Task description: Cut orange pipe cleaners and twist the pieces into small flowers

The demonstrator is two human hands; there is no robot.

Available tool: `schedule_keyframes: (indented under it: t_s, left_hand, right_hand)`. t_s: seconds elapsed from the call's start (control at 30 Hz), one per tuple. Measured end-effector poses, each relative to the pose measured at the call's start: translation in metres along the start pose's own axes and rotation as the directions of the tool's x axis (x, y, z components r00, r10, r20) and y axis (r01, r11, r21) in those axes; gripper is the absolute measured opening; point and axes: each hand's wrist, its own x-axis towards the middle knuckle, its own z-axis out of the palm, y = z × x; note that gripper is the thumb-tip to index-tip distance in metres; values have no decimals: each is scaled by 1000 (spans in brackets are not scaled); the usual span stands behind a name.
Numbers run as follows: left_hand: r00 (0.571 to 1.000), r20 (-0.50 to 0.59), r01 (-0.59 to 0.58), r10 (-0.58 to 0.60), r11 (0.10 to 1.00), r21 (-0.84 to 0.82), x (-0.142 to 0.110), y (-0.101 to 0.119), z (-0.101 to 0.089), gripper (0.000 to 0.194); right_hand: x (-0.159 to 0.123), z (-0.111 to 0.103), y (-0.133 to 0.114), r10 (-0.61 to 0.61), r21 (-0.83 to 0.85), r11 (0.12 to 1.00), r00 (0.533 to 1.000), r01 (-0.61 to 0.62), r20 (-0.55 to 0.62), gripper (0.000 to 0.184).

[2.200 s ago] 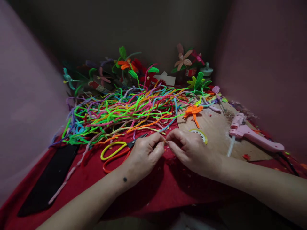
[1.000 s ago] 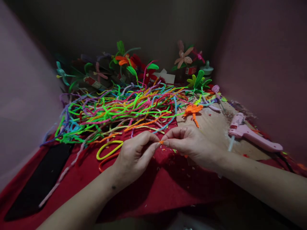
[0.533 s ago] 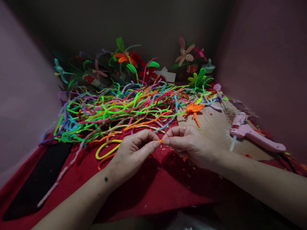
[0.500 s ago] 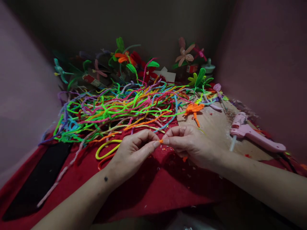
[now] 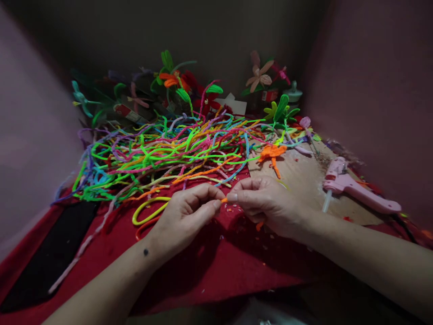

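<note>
My left hand (image 5: 184,216) and my right hand (image 5: 267,203) meet fingertip to fingertip above the red cloth (image 5: 216,266). Both pinch a short orange pipe-cleaner piece (image 5: 223,200); only a small bit shows between the thumbs, and an orange end (image 5: 259,225) pokes out under my right palm. Just beyond the hands lies a big tangle of coloured pipe cleaners (image 5: 169,153). Scissors with yellow and orange handles (image 5: 149,214) lie partly hidden behind my left hand.
A pink glue gun (image 5: 352,187) rests on a wooden board (image 5: 304,180) at the right, near an orange pipe-cleaner flower (image 5: 271,154). Finished pipe-cleaner flowers (image 5: 176,85) stand along the back wall. A black strip (image 5: 50,257) lies at the left on the cloth.
The view has shifted slightly. My hands stay pinched together on the orange piece with small finger movements; earlier they were lower on the cloth, and a tape roll beside my right hand is now hidden.
</note>
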Motion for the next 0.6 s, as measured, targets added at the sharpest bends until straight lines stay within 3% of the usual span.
schedule_keyframes:
  t_s: [0.37,0.6]
  left_hand:
    - [1000,4,-28,28,998,51,2,1,2,13]
    - [997,-28,-63,66,994,92,2,1,3,12]
  right_hand:
    - [0,2,-1,39,3,999,998,-39,-44,15]
    - [0,3,0,-34,-156,988,995,19,-92,13]
